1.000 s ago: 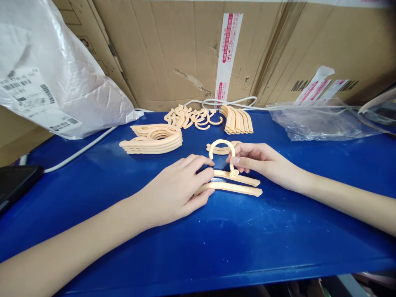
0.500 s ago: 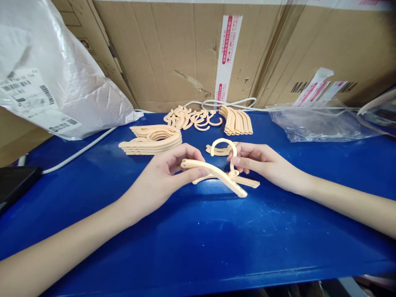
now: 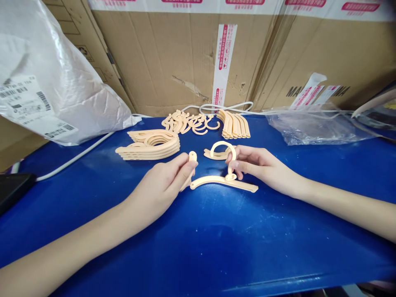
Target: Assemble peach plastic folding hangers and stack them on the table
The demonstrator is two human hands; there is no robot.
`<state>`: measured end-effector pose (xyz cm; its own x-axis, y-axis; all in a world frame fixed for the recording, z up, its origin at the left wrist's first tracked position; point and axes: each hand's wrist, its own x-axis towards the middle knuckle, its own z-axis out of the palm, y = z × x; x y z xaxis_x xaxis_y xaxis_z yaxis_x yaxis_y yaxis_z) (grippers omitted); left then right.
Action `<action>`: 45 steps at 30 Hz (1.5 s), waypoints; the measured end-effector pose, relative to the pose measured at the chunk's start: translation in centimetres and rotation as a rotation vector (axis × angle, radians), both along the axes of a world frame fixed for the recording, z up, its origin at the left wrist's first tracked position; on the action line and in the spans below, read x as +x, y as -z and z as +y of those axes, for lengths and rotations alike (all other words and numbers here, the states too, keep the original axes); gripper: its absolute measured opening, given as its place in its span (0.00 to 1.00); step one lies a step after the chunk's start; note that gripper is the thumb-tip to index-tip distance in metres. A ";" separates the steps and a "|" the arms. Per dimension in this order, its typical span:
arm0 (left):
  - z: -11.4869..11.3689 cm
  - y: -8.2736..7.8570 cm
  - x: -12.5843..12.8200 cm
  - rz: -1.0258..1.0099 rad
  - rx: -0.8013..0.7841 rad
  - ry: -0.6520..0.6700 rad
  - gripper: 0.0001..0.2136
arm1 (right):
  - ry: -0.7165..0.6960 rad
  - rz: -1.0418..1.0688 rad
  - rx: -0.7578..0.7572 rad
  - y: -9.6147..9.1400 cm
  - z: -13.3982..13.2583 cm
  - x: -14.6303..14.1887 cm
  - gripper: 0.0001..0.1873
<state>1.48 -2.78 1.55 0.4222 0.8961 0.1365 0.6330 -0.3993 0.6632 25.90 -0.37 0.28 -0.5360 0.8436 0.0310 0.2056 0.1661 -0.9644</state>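
My left hand (image 3: pixel 163 179) is closed around a cream plastic hanger arm (image 3: pixel 192 156). Its rounded end with a hole points up past my thumb, and most of its length is hidden in my fingers. Between thumb and fingers, my right hand (image 3: pixel 262 167) pinches a cream hanger hook (image 3: pixel 233 151) upright, with its round base low. Behind that base, another curved hanger arm (image 3: pixel 210 179) lies on the blue table (image 3: pixel 198 239); whether the two touch I cannot tell. A few more curved pieces (image 3: pixel 213 155) lie just beyond the hook, partly covered by my right fingers.
Stacked hanger parts (image 3: pixel 148 156) sit at the left, loose hooks (image 3: pixel 185 121) at the back, and a row of hanger arms (image 3: pixel 235 123) beside them. Cardboard boxes (image 3: pixel 173 53), a white parcel (image 3: pixel 77 82), a clear plastic bag (image 3: pixel 303 128), a white cable (image 3: pixel 77 159) and a dark device (image 3: pixel 14 189) surround these.
My left hand has turned its hanger arm from lying across in front of the hook to nearly end-on, moving it left of the hook. The right hand still holds the hook. The view has tilted up slightly.
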 end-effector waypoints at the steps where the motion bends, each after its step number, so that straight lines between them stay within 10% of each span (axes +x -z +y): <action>1: 0.0 0.0 -0.1 0.121 0.054 0.002 0.17 | 0.002 0.009 -0.008 0.0 0.0 0.0 0.08; 7: -0.3 0.4 -0.2 0.515 0.375 0.091 0.18 | 0.020 0.058 -0.028 0.1 0.1 -0.1 0.10; 18: -0.1 0.9 -0.2 0.338 0.426 0.308 0.13 | 0.104 0.205 -0.034 0.7 0.4 0.2 0.15; 27: 0.0 1.4 -0.5 0.379 0.638 0.174 0.15 | 0.130 0.204 0.001 0.4 0.2 0.4 0.39; 35: -0.1 1.5 -0.8 0.363 0.620 0.197 0.15 | 0.083 0.088 0.050 0.6 0.4 0.6 0.11; 45: -0.1 1.0 -0.4 0.434 0.524 0.094 0.13 | 0.114 0.072 -0.026 0.4 0.3 0.2 0.08</action>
<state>1.13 -2.90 0.53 0.6095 0.7147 0.3431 0.7448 -0.6645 0.0613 26.13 -0.05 -0.09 -0.4337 0.9000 0.0433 0.1518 0.1204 -0.9811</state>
